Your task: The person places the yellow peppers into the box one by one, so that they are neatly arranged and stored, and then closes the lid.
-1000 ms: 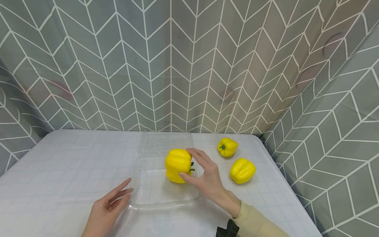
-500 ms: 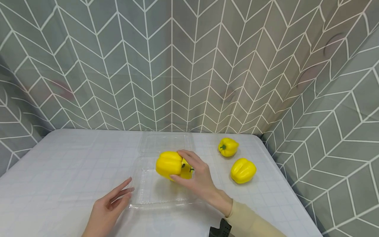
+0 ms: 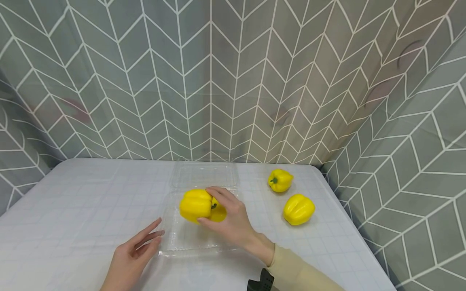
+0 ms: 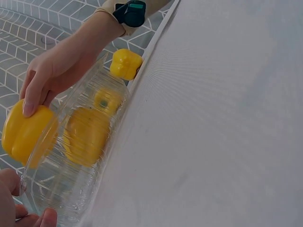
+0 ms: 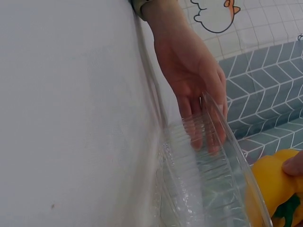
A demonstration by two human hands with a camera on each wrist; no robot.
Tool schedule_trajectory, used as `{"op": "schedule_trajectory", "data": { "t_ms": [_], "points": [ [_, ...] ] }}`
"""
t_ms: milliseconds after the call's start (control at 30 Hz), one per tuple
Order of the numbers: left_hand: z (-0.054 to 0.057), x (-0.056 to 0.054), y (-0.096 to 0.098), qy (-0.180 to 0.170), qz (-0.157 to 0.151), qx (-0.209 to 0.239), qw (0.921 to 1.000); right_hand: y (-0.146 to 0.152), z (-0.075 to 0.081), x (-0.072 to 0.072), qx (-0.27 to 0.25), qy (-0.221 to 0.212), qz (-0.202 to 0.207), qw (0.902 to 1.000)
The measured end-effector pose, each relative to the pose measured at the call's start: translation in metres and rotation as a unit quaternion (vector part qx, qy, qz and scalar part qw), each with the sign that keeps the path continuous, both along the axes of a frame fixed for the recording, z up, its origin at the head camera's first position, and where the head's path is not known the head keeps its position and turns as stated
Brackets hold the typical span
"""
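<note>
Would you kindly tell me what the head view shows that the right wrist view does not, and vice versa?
Only the head view shows the far loose pepper and the near loose pepper on the table.
Only the right wrist view shows a cartoon figure, near the top.
Both show the clear container, held pepper, left hand and right hand.

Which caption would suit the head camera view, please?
Right hand holds a yellow pepper over a clear container, another pepper inside, left hand at its edge, two peppers beside it.

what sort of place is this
Probably a screened-off tabletop work area; the room beyond isn't shown. A white-covered table sits against gray chevron-patterned hangings, with yellow peppers and a clear plastic container.
</note>
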State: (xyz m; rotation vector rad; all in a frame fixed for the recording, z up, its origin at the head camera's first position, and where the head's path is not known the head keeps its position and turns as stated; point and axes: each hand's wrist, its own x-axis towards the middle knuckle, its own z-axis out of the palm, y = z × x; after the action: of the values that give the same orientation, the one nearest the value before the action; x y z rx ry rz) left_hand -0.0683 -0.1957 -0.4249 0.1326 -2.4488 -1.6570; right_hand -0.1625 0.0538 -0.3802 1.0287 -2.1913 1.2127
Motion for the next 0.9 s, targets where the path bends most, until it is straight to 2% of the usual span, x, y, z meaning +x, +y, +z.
{"op": "schedule_trajectory", "data": {
  "t_ms": [267, 533, 900],
  "points": [
    [0.0, -0.002, 0.001, -0.014, 0.003, -0.008, 0.9999, -0.01, 0.0, 0.002, 0.015, -0.009, -0.008, 0.9998],
    [0.003, -0.001, 0.003, -0.037, 0.005, -0.012, 0.9992, -0.018, 0.003, 0.004, 0.033, -0.036, -0.007, 0.9988],
    [0.003, -0.002, 0.002, -0.024, 0.005, -0.02, 0.9995, -0.024, -0.003, 0.004, 0.086, -0.053, -0.025, 0.9946]
  ]
}}
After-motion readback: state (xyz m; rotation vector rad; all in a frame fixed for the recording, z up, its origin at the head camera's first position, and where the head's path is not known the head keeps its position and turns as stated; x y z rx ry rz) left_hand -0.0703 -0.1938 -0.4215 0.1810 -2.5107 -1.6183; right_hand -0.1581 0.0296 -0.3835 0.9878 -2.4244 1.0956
